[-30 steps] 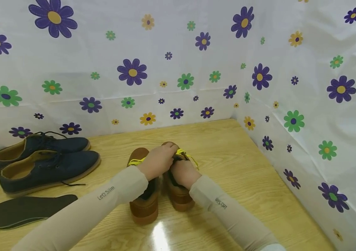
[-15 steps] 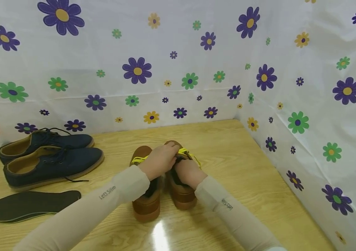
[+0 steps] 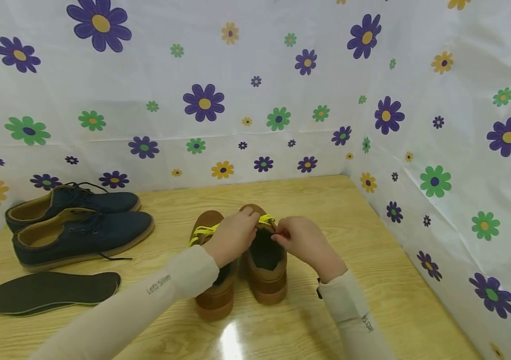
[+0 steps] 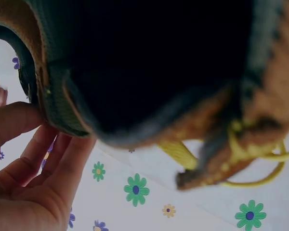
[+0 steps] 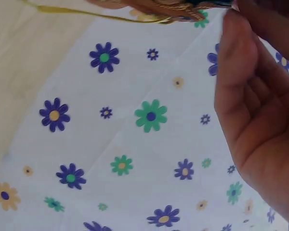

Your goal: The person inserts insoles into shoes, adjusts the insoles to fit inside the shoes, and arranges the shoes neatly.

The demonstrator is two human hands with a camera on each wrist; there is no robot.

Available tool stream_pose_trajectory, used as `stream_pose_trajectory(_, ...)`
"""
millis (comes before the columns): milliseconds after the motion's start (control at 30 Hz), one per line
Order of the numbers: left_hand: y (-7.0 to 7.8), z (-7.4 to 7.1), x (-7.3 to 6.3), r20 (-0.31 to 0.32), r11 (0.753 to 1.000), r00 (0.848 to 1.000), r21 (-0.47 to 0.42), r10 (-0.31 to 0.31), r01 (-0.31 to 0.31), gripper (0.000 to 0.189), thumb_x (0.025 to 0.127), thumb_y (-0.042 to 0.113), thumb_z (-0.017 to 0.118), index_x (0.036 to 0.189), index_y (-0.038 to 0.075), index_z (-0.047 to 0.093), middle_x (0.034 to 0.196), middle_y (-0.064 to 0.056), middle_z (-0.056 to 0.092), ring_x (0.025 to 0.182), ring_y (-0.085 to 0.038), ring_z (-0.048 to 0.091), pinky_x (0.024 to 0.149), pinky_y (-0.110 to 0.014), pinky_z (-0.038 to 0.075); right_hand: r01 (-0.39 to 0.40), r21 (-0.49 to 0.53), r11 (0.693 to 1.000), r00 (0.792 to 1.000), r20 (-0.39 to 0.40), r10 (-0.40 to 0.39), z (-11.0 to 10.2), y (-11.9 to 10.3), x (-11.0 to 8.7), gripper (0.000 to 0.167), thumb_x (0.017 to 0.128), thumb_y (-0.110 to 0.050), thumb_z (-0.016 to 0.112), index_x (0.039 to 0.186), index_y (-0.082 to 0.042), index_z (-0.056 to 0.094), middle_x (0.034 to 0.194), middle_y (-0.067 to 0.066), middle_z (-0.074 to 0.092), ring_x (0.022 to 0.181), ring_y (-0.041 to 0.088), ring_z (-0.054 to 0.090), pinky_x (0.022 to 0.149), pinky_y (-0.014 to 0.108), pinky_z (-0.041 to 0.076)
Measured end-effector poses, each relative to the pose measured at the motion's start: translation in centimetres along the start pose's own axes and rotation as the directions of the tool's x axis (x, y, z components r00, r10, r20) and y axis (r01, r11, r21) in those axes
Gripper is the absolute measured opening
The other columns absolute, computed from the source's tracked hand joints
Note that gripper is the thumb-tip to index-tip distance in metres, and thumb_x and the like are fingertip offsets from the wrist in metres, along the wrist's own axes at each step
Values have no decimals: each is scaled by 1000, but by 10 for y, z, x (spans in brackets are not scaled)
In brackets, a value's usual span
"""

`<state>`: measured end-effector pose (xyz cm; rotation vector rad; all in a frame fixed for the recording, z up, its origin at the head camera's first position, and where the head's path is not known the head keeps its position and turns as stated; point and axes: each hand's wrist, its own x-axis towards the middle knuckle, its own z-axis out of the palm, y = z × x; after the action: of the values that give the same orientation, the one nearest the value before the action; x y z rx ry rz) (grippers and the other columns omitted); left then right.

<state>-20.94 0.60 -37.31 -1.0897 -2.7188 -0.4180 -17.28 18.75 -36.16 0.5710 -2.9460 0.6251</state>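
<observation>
Two brown shoes with yellow laces stand side by side, toes away from me. My left hand (image 3: pixel 233 235) reaches over the left brown shoe (image 3: pixel 215 302) and grips the right brown shoe (image 3: pixel 266 285) near its tongue. In the left wrist view, the left thumb and fingers (image 4: pixel 70 168) lie at a shoe's edge beside a dark opening. At the right side of the right shoe's collar, my right hand (image 3: pixel 305 242) pinches the edge between thumb and forefinger. The dark inside of that shoe shows between the hands. Yellow lace (image 5: pixel 111 17) trails in the right wrist view.
A pair of navy lace-up shoes (image 3: pixel 84 237) stands at the left by the back wall. In front of them lies a dark insole (image 3: pixel 53 295). Flower-patterned white sheeting (image 3: pixel 156 70) encloses the wooden tabletop (image 3: pixel 341 215) at the back and sides.
My right hand has come out of the right brown shoe's opening to its right edge. The left hand has stayed at the tongue. The head view has shifted slightly.
</observation>
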Motion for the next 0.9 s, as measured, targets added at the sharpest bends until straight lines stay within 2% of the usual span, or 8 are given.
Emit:
stream_pose_trajectory(100, 3, 0, -4, -3, 1000, 1000, 25, 6, -6, 13, 90, 6, 66, 101, 1, 61, 94, -12, 56, 75, -24, 60, 62, -32, 53, -41, 3, 999, 996, -84, 41, 3, 4, -6, 16, 89, -18, 70, 77, -8, 64, 66, -2, 56, 56, 11, 46, 53, 27, 42)
stream_pose_trajectory(167, 4, 0, -7, 7, 999, 1000, 32, 4, -4, 13, 91, 6, 66, 101, 1, 62, 95, -12, 56, 77, -24, 60, 63, -32, 53, -89, 22, 996, 991, -101, 91, 8, 5, -10, 19, 91, -20, 68, 78, -7, 63, 65, -2, 53, 55, 12, 45, 52, 27, 40)
stream_pose_trajectory(367, 9, -3, -13, 46, 1000, 999, 27, -7, 6, 15, 89, 7, 67, 102, 0, 65, 101, -14, 56, 80, -25, 62, 67, -34, 54, -286, 169, 943, 958, 21, 287, 21, 2, -21, 27, 93, -24, 65, 96, 1, 57, 65, 3, 53, 50, 13, 48, 47, 26, 40)
stream_pose_trajectory(467, 10, -9, -19, 55, 1000, 998, -9, -23, 24, 15, 90, 7, 67, 102, 1, 64, 98, -12, 55, 76, -23, 60, 65, -31, 52, -339, 244, 909, 941, 80, 329, 26, 0, -21, 30, 94, -20, 63, 107, 6, 55, 65, 5, 57, 49, 14, 52, 46, 27, 43)
stream_pose_trajectory(567, 8, -19, -26, 27, 997, 999, -64, -47, 48, 12, 91, 6, 66, 102, 2, 64, 94, -9, 55, 69, -18, 56, 60, -28, 49, -373, 275, 886, 928, 106, 358, 29, -2, -19, 31, 95, -16, 60, 113, 8, 55, 64, 5, 58, 46, 14, 54, 45, 27, 45)
stream_pose_trajectory(667, 4, -30, -33, -36, 988, 996, -133, -86, 80, 11, 90, 4, 66, 100, 2, 66, 93, -9, 59, 68, -17, 57, 60, -29, 49, -375, 268, 887, 927, 102, 361, 32, -2, -17, 26, 95, -13, 58, 109, 9, 58, 62, 4, 59, 45, 13, 55, 45, 26, 45)
stream_pose_trajectory(800, -10, -46, -45, -115, 958, 976, -241, -187, 155, 18, 89, 4, 66, 107, 0, 67, 101, -12, 65, 85, -24, 64, 74, -38, 53, -378, 255, 890, 926, 101, 364, 33, -1, -15, 19, 94, -12, 59, 96, 6, 65, 57, 4, 59, 44, 12, 54, 44, 26, 44)
stream_pose_trajectory(900, -22, -58, -59, -135, 912, 945, -333, -298, 240, 23, 91, 6, 65, 113, 0, 65, 107, -13, 66, 96, -28, 64, 83, -43, 52, -367, 237, 899, 930, 90, 356, 30, -2, -12, 18, 92, -12, 61, 88, 4, 68, 57, 3, 60, 46, 12, 54, 46, 25, 44)
